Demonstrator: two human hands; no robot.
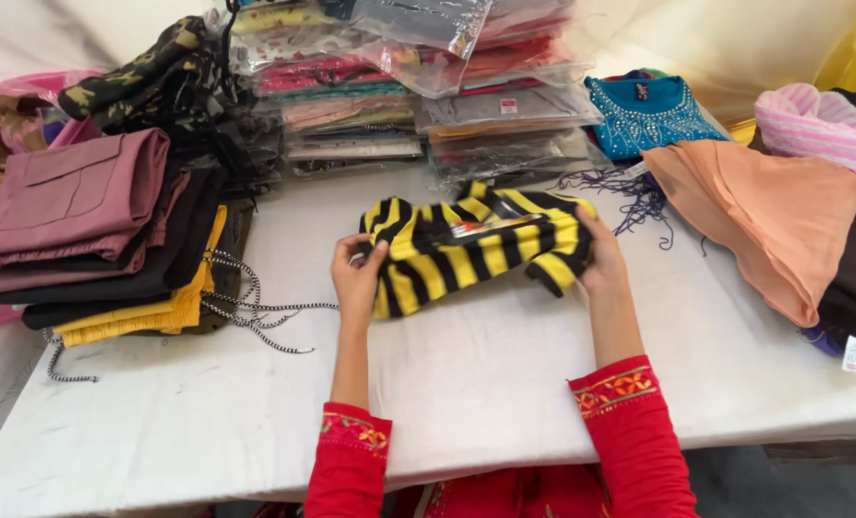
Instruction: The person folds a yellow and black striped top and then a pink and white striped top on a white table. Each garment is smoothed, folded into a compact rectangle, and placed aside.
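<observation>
On the white table (485, 384), near its middle, a folded yellow-and-black striped garment (466, 251) is lying between the person's two hands. The left hand (358, 276) is closing its grip on the garment's left edge, fingers curling over the fabric, while the right hand (596, 257) is clasping the right edge the same way. Beside the left arm, a stack of folded clothes (92, 230) is sitting with striped cords trailing out; behind, plastic-wrapped packets (428, 96) are piling up, and a peach cloth (773, 216) is lying to the right.
</observation>
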